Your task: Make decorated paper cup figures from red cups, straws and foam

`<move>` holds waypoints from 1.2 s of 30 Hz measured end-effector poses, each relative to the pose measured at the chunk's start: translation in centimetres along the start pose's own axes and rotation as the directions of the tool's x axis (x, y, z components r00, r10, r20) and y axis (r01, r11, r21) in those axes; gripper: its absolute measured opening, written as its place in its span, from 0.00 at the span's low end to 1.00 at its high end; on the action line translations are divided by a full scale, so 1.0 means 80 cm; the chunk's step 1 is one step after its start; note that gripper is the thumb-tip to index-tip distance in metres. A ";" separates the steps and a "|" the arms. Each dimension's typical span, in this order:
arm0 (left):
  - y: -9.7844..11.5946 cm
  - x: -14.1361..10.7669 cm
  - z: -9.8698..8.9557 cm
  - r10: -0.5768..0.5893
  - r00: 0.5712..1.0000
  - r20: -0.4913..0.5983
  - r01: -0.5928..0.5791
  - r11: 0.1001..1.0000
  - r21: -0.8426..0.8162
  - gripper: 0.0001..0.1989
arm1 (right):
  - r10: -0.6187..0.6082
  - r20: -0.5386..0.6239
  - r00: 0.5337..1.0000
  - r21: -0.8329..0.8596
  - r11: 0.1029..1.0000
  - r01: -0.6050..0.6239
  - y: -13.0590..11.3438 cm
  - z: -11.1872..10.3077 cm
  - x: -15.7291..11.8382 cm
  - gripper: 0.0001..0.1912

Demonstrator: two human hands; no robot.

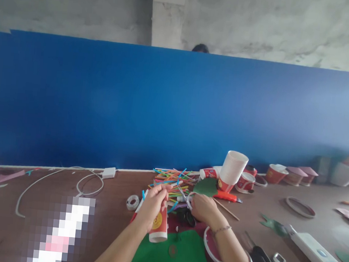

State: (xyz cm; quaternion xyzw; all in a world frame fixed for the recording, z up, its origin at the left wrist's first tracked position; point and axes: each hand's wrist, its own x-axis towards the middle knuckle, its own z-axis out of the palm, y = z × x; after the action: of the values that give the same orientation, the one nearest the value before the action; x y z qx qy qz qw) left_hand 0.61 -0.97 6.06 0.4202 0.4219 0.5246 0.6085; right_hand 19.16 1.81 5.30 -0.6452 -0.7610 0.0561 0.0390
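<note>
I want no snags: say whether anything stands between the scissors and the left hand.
Nothing visible does. The scissors, held in the right hand, have their tips close to the left hand. The colored straws lie on the table, beyond that gap.

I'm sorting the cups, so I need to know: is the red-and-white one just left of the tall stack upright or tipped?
Tipped: the cup lies on its side.

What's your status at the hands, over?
Right hand gripping scissors, blades toward left hand. Left hand at red-and-white paper cup. Loose straws heaped close beyond both hands.
</note>
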 end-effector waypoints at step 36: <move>-0.009 -0.004 -0.007 0.606 0.781 0.150 -0.475 0.420 0.773 0.08 | -0.359 -0.309 0.881 0.314 0.835 0.451 -0.057 -0.027 -0.024 0.15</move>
State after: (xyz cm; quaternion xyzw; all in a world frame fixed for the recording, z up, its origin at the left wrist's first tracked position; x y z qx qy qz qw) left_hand 0.25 -1.35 5.21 0.7111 0.4915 0.4862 0.1283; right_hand 15.26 -0.76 8.06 -0.4503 -0.8454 0.1142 0.2637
